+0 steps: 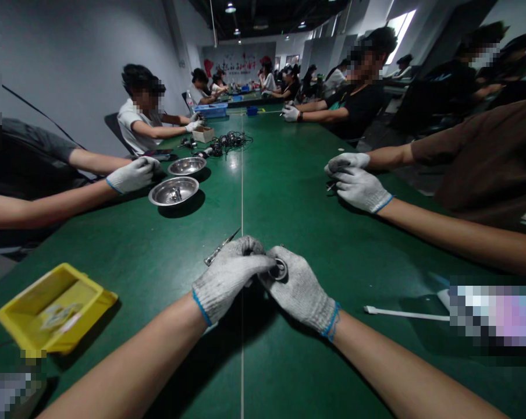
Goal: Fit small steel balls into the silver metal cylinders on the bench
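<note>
Both of my hands wear white knit gloves with blue cuffs and meet over the table's middle line. In my right hand (298, 288) sits a small round grey part (280, 269) with a ring-shaped rim, its fingers wrapped around it. My left hand (234, 265) is closed, with its thumb reaching across to the edge of that same part; its fingertips are partly hidden. Just beyond my left hand a thin pointed metal tool (221, 247), much like a small screwdriver, lies on the green table (284, 203), partly covered by the glove.
A yellow bin (99, 291) with small pale pieces stands at left. Two metal bowls (174, 192) and a heap of black cables (228, 142) are farther up. At right lie a white cable (407, 314) and a blurred-out screen (498, 314). Gloved co-workers sit along both sides.
</note>
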The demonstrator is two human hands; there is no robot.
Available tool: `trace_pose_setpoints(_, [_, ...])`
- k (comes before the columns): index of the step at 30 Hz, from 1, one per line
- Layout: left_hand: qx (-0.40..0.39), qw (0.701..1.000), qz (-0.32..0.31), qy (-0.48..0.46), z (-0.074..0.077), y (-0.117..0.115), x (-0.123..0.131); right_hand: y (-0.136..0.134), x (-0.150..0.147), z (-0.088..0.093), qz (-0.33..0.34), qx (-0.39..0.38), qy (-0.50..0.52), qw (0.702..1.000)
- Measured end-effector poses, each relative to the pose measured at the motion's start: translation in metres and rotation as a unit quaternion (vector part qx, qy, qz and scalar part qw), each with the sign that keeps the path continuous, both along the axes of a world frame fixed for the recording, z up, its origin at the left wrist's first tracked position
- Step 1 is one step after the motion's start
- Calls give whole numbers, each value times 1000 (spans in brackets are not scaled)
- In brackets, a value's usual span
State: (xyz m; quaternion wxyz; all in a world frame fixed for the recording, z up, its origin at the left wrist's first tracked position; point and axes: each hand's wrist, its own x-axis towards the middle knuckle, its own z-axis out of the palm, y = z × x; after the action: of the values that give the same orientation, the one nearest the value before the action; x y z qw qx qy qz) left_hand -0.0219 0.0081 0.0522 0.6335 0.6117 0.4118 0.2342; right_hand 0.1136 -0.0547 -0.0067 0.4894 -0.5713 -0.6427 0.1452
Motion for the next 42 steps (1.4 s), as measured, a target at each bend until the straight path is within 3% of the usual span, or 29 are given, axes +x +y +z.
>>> trace_pose_setpoints(14, [88,996,2,23,0,-7,3,1,-2,0,21,10,36,999])
trace_pose_setpoints(27, [65,998,-13,-7,2,-7,0,3,-1,-5,17,20,32,999])
trace_pose_setpoints(30, [47,997,-7,-67,-7,-3,-4,3,0,-5,6,18,56,998])
trace_pose_setpoints(33, [133,984,52,-108,-24,0,-7,3,0,-2,-4,13,89,996])
trace_pose_setpoints(37, [275,958,53,-55,-47,-5,-6,3,2,1,-25,17,112,993])
trace_pose_setpoints(42, [342,939,26,22,-56,-10,3,2,1,1,-72,53,96,991])
